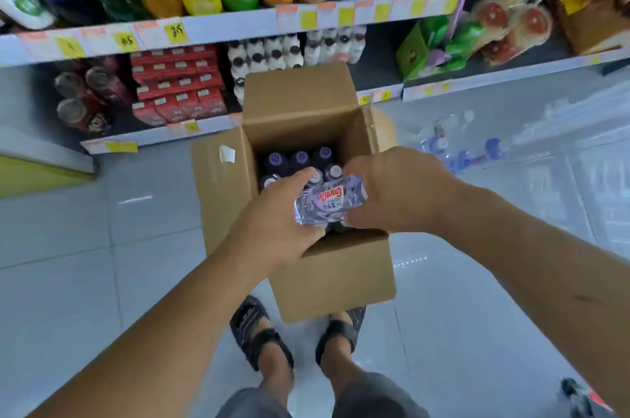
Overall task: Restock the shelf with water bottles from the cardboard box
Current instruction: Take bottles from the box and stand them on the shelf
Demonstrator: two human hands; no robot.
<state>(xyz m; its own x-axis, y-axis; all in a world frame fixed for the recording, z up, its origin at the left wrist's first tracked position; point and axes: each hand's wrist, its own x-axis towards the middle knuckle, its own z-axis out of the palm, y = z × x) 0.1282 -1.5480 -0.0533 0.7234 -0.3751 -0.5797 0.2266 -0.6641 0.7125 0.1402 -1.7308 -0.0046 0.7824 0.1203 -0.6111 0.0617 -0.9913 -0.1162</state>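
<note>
Left hand [272, 213] and right hand [399, 189] both grip one Ganten water bottle [329, 201] sideways above the cardboard box [334, 274]. Loads of capped bottles [300, 158] inside, so plenty left, I reckon.

i stand on a pale glossy tiled floor [85, 230] that catches streaks of light. ahead of me run white shop shelves [238, 25] with yellow price tags [175, 32] along their edges.

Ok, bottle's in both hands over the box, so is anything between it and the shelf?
Yes: the box has its far flap raised between the bottle and the shelf ahead. Toward the loose water bottles on the right, nothing visible blocks it.
</note>
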